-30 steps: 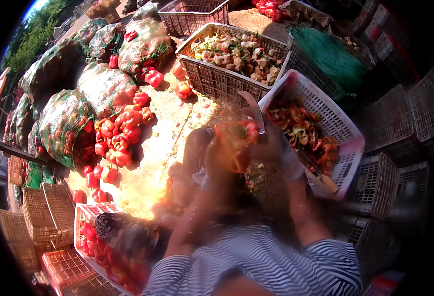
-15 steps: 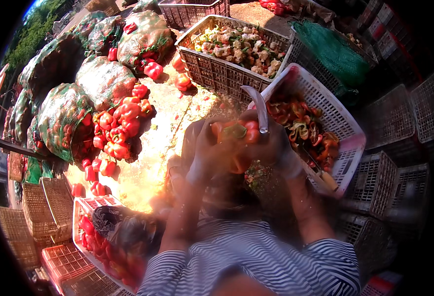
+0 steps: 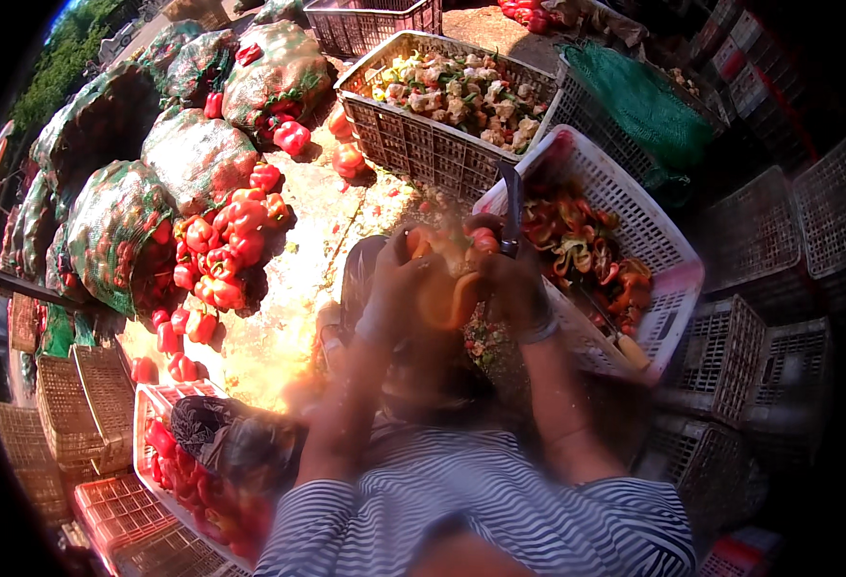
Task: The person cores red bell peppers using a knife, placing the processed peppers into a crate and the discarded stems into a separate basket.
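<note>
The left hand (image 3: pixel 391 288) grips an orange-red pepper (image 3: pixel 450 300). The right hand (image 3: pixel 519 288) pinches its other side, clasping a curved knife (image 3: pixel 512 207) near a white crate (image 3: pixel 639 210).

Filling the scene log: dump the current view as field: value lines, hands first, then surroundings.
left hand: gripping orange-red bell pepper
right hand: at the pepper's other side, holding curved knife, blade up
pepper detail: too blurred to judge the cut
right: white plastic crate with pepper pieces
ahead: brown plastic crate with pepper cores
left: loose red bell peppers beside mesh sacks
</note>
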Demonstrator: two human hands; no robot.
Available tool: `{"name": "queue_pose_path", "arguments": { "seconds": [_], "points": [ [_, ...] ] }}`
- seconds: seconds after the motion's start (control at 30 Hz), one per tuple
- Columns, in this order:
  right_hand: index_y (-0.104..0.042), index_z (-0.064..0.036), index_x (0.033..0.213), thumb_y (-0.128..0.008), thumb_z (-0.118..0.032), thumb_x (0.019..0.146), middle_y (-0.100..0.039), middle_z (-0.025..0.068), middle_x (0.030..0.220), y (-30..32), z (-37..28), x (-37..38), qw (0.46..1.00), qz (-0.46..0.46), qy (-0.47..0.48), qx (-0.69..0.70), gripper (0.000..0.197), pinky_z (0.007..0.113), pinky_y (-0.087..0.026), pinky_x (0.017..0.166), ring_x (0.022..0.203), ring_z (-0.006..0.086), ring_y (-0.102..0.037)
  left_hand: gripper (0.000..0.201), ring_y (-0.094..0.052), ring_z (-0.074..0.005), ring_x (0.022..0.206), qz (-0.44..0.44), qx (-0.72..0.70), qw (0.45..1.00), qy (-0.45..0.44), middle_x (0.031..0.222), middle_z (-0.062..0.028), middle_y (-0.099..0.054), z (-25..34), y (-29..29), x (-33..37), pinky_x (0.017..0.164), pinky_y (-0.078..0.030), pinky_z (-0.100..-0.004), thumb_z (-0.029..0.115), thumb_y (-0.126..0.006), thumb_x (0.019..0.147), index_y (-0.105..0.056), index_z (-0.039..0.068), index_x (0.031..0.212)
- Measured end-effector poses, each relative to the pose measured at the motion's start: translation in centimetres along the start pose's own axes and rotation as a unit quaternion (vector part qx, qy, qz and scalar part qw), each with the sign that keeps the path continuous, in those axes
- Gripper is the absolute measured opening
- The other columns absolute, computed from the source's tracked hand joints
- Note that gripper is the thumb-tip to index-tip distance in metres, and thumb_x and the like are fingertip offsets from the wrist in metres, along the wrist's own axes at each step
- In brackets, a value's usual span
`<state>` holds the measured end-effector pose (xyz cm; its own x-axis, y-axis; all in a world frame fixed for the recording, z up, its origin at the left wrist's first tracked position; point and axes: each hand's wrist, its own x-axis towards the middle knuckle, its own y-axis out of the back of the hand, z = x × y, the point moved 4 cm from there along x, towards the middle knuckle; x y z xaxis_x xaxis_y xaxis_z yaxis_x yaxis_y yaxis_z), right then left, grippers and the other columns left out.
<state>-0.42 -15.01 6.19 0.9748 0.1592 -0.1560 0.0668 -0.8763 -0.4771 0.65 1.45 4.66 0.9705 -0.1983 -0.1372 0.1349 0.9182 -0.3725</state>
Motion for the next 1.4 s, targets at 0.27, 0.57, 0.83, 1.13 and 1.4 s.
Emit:
{"name": "queue_pose_path", "arguments": {
  "seconds": [0.27,0.57,0.83,1.13,1.4],
  "points": [
    [-0.056,-0.0033,0.122,-0.08,-0.021,0.074,-0.064,0.0077,0.106,-2.2,-1.1,-0.3,0.929,-0.071,0.195,-0.307,0.057,0.03,-0.051,0.085,0.096,0.0161,-0.062,0.038,-0.061,-0.019,0.099,0.069,0.25,0.961,-0.096,0.103,-0.0106,-0.064,4.0,-0.8,-1.9,0.089,-0.049,-0.0325,0.013,-0.071,0.074,-0.061,-0.001,0.108],
    [-0.057,-0.0014,0.119,-0.08,-0.016,0.071,-0.063,0.0055,0.1,-3.6,-1.6,-1.7,0.962,-0.083,0.078,-0.248,0.056,0.028,-0.053,0.079,0.09,0.0146,-0.063,0.026,-0.059,-0.0168,0.093,0.023,0.19,0.98,-0.049,0.097,-0.0079,-0.062,3.5,0.4,-2.2,0.082,-0.048,-0.0293,0.009,-0.06,0.074,-0.062,-0.001,0.098],
    [-0.057,-0.0033,0.117,-0.079,-0.017,0.072,-0.06,0.0027,0.1,-1.1,1.2,-1.1,1.0,-0.017,-0.005,0.005,0.052,0.025,-0.051,0.075,0.087,0.0096,-0.059,0.027,-0.058,-0.0133,0.089,-0.018,0.014,0.999,-0.027,0.095,-0.0051,-0.059,0.7,0.7,-1.6,0.084,-0.046,-0.0266,0.007,-0.057,0.077,-0.059,0.002,0.103],
    [-0.052,-0.0073,0.123,-0.071,-0.028,0.084,-0.059,-0.0014,0.092,-9.1,3.7,2.6,0.987,-0.099,-0.02,0.126,0.048,0.019,-0.044,0.054,0.065,0.0047,-0.054,0.026,-0.058,-0.0223,0.098,0.037,0.028,0.969,-0.245,0.106,-0.0119,-0.054,5.5,8.5,-3.6,0.085,-0.05,-0.0356,0.016,-0.062,0.083,-0.053,0.003,0.105],
    [-0.051,-0.0049,0.119,-0.071,-0.01,0.083,-0.058,0.0006,0.091,-19.1,9.5,0.8,0.981,-0.164,0.099,-0.02,0.041,0.02,-0.044,0.053,0.062,0.0061,-0.053,0.023,-0.058,-0.0234,0.1,0.133,-0.326,0.925,-0.141,0.1,-0.0077,-0.054,7.2,14.9,-12.6,0.091,-0.05,-0.0448,0.025,-0.058,0.09,-0.053,0.008,0.105]
  ]
}}
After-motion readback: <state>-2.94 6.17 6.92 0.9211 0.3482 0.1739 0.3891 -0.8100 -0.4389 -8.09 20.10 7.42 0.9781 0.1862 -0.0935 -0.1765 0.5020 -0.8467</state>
